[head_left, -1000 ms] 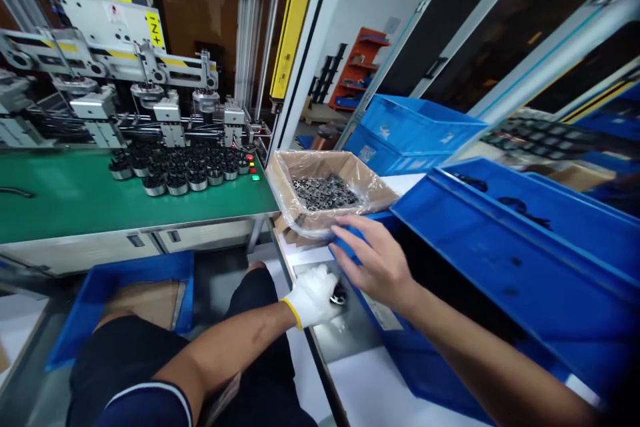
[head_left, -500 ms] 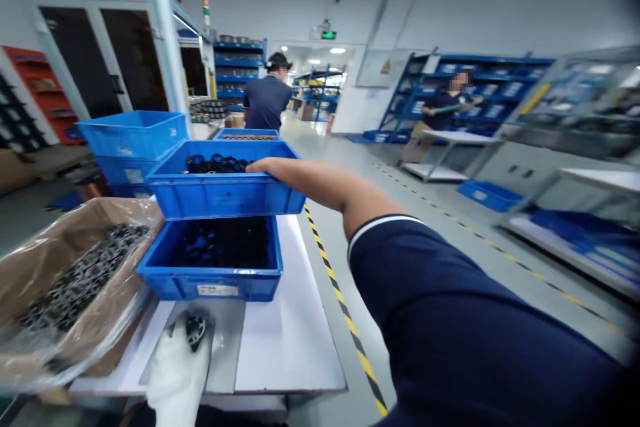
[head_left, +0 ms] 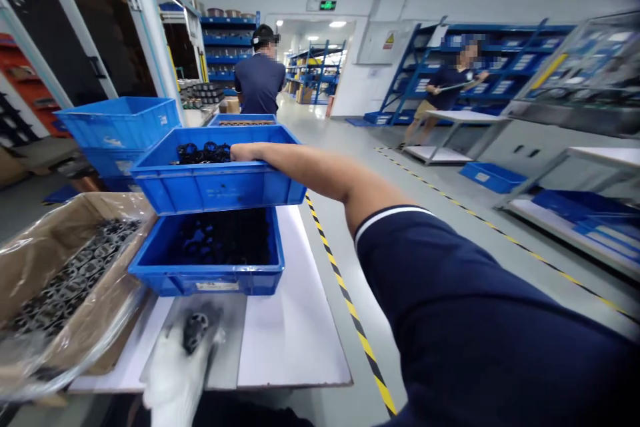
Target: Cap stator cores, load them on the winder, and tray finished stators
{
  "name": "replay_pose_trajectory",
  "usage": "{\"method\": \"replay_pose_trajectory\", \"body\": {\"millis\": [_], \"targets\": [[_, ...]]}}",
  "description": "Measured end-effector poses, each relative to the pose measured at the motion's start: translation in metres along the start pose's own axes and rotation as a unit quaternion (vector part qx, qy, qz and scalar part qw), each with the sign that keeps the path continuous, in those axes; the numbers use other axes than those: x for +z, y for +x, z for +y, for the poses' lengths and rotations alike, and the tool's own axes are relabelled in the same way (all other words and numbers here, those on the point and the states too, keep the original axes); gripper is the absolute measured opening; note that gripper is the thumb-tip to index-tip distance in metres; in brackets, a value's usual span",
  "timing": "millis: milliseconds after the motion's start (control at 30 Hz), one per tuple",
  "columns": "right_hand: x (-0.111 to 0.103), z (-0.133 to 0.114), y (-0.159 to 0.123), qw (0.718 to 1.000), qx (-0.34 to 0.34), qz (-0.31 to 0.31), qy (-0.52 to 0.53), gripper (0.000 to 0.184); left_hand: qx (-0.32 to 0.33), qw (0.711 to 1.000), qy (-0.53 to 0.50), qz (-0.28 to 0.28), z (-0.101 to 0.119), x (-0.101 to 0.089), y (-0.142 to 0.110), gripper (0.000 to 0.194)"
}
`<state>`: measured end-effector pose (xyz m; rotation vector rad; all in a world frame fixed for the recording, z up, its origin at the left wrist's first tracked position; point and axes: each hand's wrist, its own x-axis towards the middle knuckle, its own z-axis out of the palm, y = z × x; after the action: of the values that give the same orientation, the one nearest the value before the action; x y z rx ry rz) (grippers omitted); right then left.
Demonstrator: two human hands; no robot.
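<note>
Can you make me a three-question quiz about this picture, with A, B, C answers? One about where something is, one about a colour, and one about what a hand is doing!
1. Where is the upper blue bin?
A. over the lower blue bin
B. under the table
C. inside the cardboard box

2. What colour is the glove on the left hand?
A. red
B. white
C. green

3. What is the right hand doing?
A. waving in the air
B. resting flat on the floor
C. reaching into the upper blue bin of black parts

Answers:
1 A: it sits above the lower bin, which stands on the white table.
2 B: the glove is white, and its fingers hold a small dark part.
3 C: the hand lies at the bin's rim, beside the parts.
</note>
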<state>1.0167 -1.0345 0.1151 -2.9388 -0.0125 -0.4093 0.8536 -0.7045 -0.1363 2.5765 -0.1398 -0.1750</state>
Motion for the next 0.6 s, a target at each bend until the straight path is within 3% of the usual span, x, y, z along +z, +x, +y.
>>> {"method": "replay_pose_trajectory", "body": {"millis": [133, 233, 367, 433, 500, 600], "targets": [[-0.005, -0.002, 0.014, 0.999, 0.001, -0.041, 0.016, 0.039, -0.013, 1.000, -0.026, 0.003, 0.008, 0.007, -0.007, 0.061], [-0.011, -0.004, 0.013, 0.999, 0.011, -0.043, 0.026, 0.031, -0.016, 0.993, -0.118, 0.018, 0.004, 0.001, -0.013, 0.063], [-0.031, -0.018, 0.009, 0.999, -0.005, 0.029, 0.045, 0.020, -0.031, 0.938, -0.341, 0.052, -0.015, -0.023, -0.028, 0.076], [-0.039, -0.042, 0.004, 0.993, -0.030, 0.098, 0.063, 0.019, -0.035, 0.917, -0.390, 0.070, -0.026, -0.041, -0.036, 0.085], [-0.037, -0.078, -0.007, 0.982, -0.068, 0.153, 0.089, 0.025, -0.038, 0.919, -0.382, 0.092, -0.036, -0.061, -0.046, 0.089], [-0.012, -0.145, -0.043, 0.950, -0.205, 0.177, 0.157, 0.018, -0.045, 0.933, -0.338, 0.117, -0.042, -0.088, -0.062, 0.086]]}}
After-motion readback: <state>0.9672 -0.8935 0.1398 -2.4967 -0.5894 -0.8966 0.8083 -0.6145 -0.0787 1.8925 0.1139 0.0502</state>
